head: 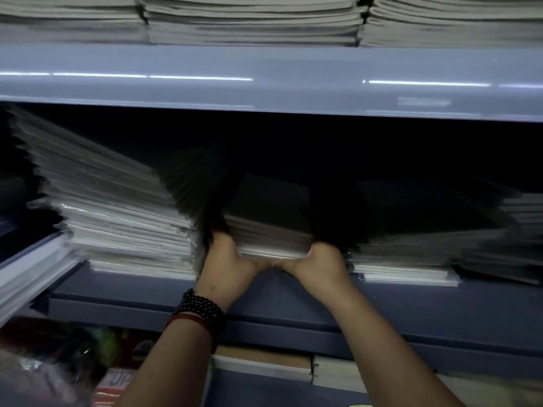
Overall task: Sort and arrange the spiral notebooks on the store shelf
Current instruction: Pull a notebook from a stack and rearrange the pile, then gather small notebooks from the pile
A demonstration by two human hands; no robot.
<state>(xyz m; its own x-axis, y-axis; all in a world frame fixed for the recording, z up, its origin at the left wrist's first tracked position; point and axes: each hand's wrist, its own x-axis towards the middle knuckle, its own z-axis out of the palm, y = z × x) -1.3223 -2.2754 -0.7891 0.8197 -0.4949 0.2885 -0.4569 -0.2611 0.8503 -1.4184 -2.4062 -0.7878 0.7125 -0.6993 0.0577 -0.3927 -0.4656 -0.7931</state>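
Observation:
A short stack of dark-covered notebooks (270, 230) lies on the grey-blue middle shelf (411, 306), between two other stacks. My left hand (227, 257) grips its left side and my right hand (318, 259) grips its right side; both thumbs meet under the front edge, the fingers are hidden in the dark gaps. A taller pile of white-edged notebooks (117, 218) leans on the left. A lower dark-topped pile (411, 248) sits on the right.
The shelf above (264, 80) overhangs closely and carries more stacked notebooks (252, 22). Below the middle shelf lie more notebooks (264, 368) and red packaged goods (117, 371). White boards (26, 277) jut out at the far left. Beaded bracelets circle my left wrist.

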